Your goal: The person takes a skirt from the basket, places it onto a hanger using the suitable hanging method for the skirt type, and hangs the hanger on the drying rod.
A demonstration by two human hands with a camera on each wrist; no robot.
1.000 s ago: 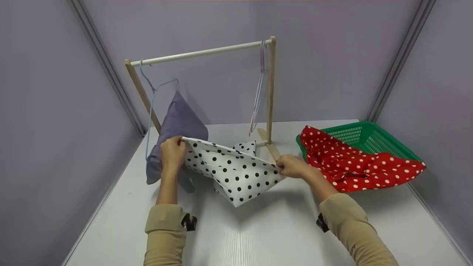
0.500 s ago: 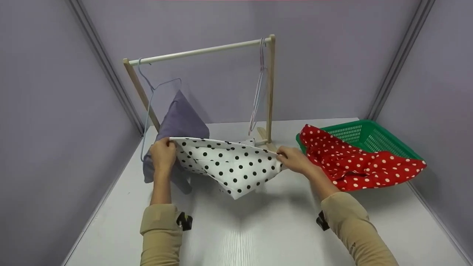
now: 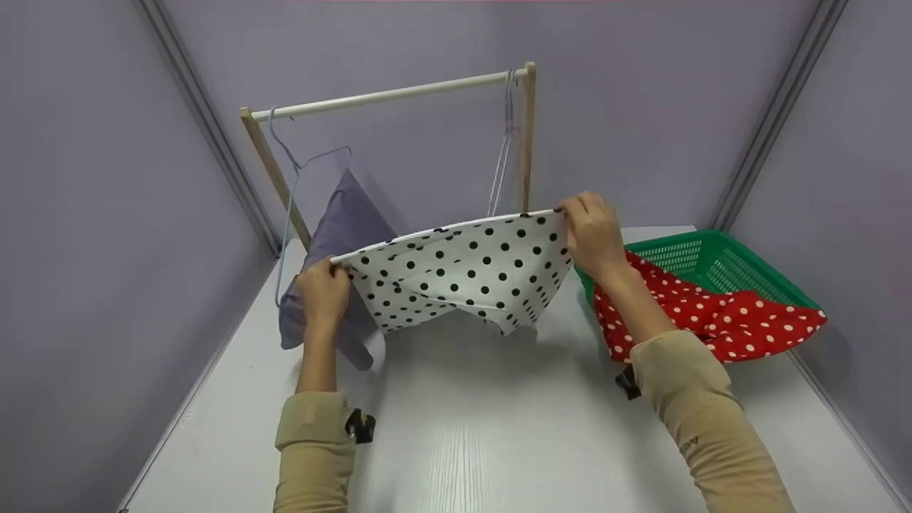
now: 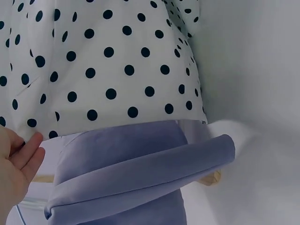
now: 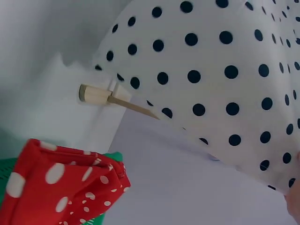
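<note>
A white cloth with black polka dots [image 3: 470, 271] is stretched in the air between my two hands. My left hand [image 3: 324, 291] pinches its left upper corner, and my right hand [image 3: 593, 231] grips the right upper corner, held higher. The lower part of the cloth hangs in loose folds over the table. Just behind my left hand, a purple cloth [image 3: 353, 221] hangs from a light blue hanger [image 3: 288, 214]. In the left wrist view the dotted cloth covers part of the purple cloth [image 4: 140, 164]. Only the edge of my right hand [image 5: 294, 199] appears in the right wrist view.
A wooden rack with a white rail [image 3: 392, 94] stands at the back. Several thin hangers [image 3: 503, 164] hang at its right end. To the right, a red cloth with white dots [image 3: 741, 324] lies over a green basket [image 3: 773, 285] on the white table [image 3: 456, 442].
My right hand has risen and moved slightly right, lifting that side of the dotted cloth, and its lower edge has come up. My left hand shifted left, then slightly back right.
</note>
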